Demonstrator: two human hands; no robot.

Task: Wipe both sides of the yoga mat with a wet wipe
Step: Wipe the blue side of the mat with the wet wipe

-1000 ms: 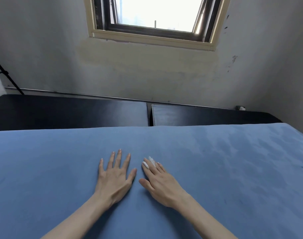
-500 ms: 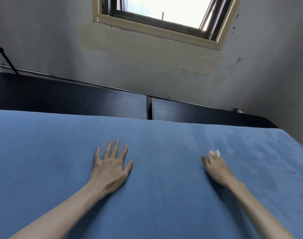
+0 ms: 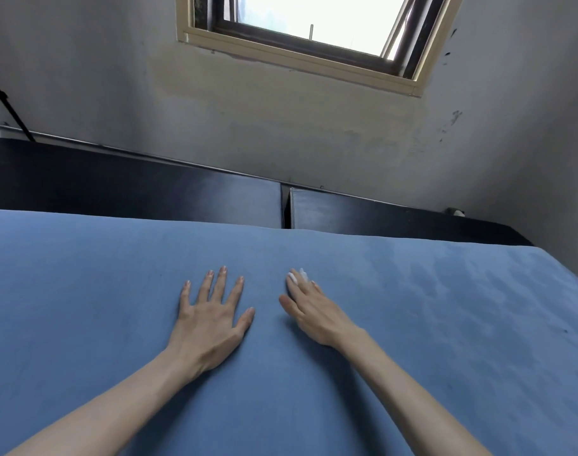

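While the blue yoga mat (image 3: 412, 357) was spread flat over the whole lower half of the frame, both hands were laid on it near the centre. The left hand (image 3: 212, 319) was pressed palm down on the mat, with its fingers (image 3: 220, 281) straight and spread apart, and nothing was held in it. Just to the right of it, the right hand (image 3: 314, 311) was also placed on the mat, with its fingers stretched forward. A wet wipe (image 3: 297, 276) was seen only as a small white piece under the tips of these fingers, so it was pressed against the mat; how it was folded could not be told. Darker, uneven patches were visible on the mat in the right part of the frame. Behind the far edge of the mat, a black table (image 3: 133, 189) was seen across the middle of the frame. Above it a grey wall (image 3: 83, 77) was shown, with a window (image 3: 314, 24) at the top centre.
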